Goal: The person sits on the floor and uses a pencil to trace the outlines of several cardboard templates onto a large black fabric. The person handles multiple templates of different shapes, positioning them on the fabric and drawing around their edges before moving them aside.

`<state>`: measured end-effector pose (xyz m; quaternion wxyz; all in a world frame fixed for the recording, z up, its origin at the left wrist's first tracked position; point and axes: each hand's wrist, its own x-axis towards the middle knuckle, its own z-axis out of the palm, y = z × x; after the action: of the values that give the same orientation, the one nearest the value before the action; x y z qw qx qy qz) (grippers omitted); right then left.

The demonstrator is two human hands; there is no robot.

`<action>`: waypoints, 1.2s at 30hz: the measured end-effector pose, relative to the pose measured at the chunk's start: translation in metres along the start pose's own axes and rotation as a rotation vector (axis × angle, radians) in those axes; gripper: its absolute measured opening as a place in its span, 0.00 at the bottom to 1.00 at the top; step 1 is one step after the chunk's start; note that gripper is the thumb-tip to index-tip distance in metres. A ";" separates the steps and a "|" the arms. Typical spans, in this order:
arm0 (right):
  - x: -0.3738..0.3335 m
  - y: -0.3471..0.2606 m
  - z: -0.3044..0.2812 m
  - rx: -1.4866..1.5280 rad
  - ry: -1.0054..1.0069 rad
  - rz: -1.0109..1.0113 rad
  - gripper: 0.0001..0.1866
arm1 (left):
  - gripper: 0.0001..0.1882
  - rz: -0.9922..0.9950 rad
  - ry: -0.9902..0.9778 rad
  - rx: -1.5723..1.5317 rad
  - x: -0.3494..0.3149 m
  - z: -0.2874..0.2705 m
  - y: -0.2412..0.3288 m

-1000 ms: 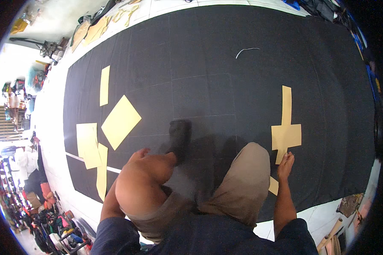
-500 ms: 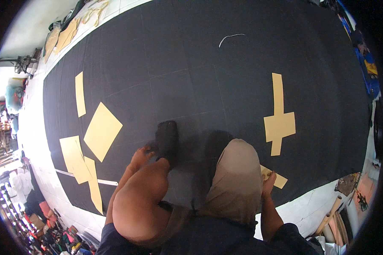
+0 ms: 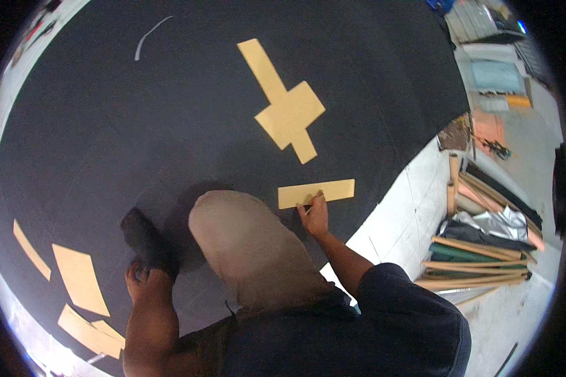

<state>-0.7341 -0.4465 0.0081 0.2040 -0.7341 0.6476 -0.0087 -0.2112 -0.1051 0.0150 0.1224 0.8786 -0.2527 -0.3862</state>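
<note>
A pale yellow card strip [image 3: 339,190] lies on a wide black fabric sheet [image 3: 188,107]. At its lower edge my right hand [image 3: 316,215] is closed, fingertips over the card. Something slim and light shows by these fingers, too small to name. Beside my dark-covered foot [image 3: 146,237] is my left hand [image 3: 142,283], its fingers loosely curled and apart, with nothing seen in them. Farther ahead, a long card strip [image 3: 262,70], a broader card piece [image 3: 292,113] and a short narrow part [image 3: 305,147] together form a cross shape.
At the left lie a narrow card strip [image 3: 31,250], a four-sided card [image 3: 82,279] and overlapping cards [image 3: 88,330]. A thin pale curved strip [image 3: 146,39] rests on the far fabric. Rolls of material [image 3: 478,257] are heaped on the floor at right. My bent knee [image 3: 239,232] stands between my hands.
My view has swung right, so the cards appear farther left and tilted. The strip by my right hand now shows in full beside my knee, with that hand at its lower edge.
</note>
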 end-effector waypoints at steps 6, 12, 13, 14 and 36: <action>0.001 -0.043 0.000 0.021 -0.056 0.127 0.22 | 0.24 0.004 -0.001 0.044 -0.011 -0.014 0.001; 0.074 -0.185 0.006 0.416 -0.294 -0.062 0.17 | 0.24 0.031 0.068 0.067 -0.018 -0.023 0.015; 0.093 -0.210 0.016 0.500 -0.243 -0.222 0.18 | 0.24 0.023 0.097 0.060 -0.021 -0.023 0.016; 0.113 -0.236 0.025 0.587 -0.190 -0.377 0.18 | 0.24 0.012 0.136 0.051 -0.023 -0.027 0.015; 0.124 -0.448 0.098 -0.182 -0.269 -0.830 0.28 | 0.35 -0.302 0.835 0.086 0.110 -0.048 -0.009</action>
<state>-0.2630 -0.5017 0.0263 0.2002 -0.9415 0.2637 0.0629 -0.1090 -0.1561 -0.0244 0.1197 0.9906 -0.0660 -0.0010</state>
